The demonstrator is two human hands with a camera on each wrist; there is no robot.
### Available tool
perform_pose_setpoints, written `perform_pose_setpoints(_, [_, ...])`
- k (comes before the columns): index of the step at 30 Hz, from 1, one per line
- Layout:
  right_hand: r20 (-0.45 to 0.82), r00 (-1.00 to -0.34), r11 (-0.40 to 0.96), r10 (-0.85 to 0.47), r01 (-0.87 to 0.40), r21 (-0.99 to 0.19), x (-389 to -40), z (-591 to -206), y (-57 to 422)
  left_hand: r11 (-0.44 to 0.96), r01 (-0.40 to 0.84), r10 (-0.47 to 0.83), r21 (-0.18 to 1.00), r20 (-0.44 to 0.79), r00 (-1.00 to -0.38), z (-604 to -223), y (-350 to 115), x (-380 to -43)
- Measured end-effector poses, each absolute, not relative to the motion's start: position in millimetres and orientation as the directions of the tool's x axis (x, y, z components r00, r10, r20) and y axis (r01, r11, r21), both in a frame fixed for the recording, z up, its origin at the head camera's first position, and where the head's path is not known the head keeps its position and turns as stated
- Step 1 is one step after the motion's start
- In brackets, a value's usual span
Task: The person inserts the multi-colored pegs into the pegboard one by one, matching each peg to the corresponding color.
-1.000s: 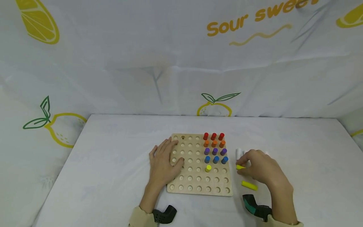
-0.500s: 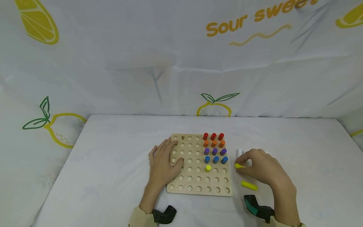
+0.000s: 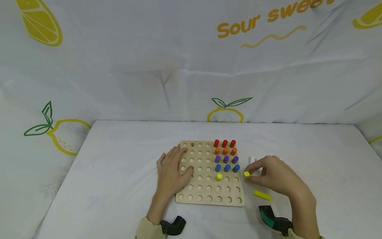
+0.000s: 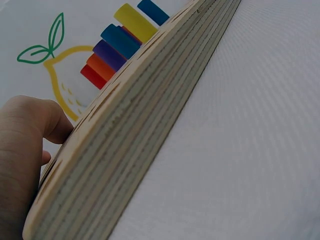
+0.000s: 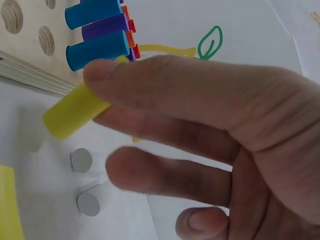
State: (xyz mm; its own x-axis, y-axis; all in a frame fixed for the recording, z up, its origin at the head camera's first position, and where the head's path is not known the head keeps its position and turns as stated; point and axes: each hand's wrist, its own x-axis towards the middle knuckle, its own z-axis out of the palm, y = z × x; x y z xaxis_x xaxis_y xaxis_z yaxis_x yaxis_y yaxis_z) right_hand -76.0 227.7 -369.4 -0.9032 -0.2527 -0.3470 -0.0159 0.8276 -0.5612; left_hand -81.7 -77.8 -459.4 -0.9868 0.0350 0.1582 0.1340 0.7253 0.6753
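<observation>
My right hand (image 3: 276, 174) pinches a yellow peg (image 5: 75, 111) between thumb and fingertips, just right of a wooden pegboard (image 3: 195, 193). In the head view that peg's round end faces up. My left hand (image 3: 171, 174) rests on the board's left side, fingers spread and thumb over the surface. Red (image 3: 224, 143), orange (image 3: 225, 151), purple (image 3: 226, 159) and blue pegs (image 3: 227, 168) stand in rows of three at the board's right. Below the blue row stands one yellow peg (image 3: 219, 177); the holes beside it are bare.
Another yellow peg (image 3: 262, 195) lies on the white-covered table (image 3: 104, 186), below my right hand. White pegs (image 5: 81, 160) lie partly hidden behind that hand. A black wrist device (image 3: 276, 219) juts out beside each forearm. A printed cloth (image 3: 134, 59) hangs behind the table.
My right hand has shifted slightly toward the board, and the yellow peg in it has turned from lying sideways to more upright. My left hand and the board have stayed put.
</observation>
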Motion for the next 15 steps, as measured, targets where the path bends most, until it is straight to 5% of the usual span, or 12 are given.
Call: perform_pose_setpoints(15, [-0.239, -0.898, 0.736, -0.369, -0.126, -0.665, -75.3, -367.4, 222.9, 0.733, 0.13, 0.032, 0.668, 0.157, -0.987, -459.3, -77.5, -82.6])
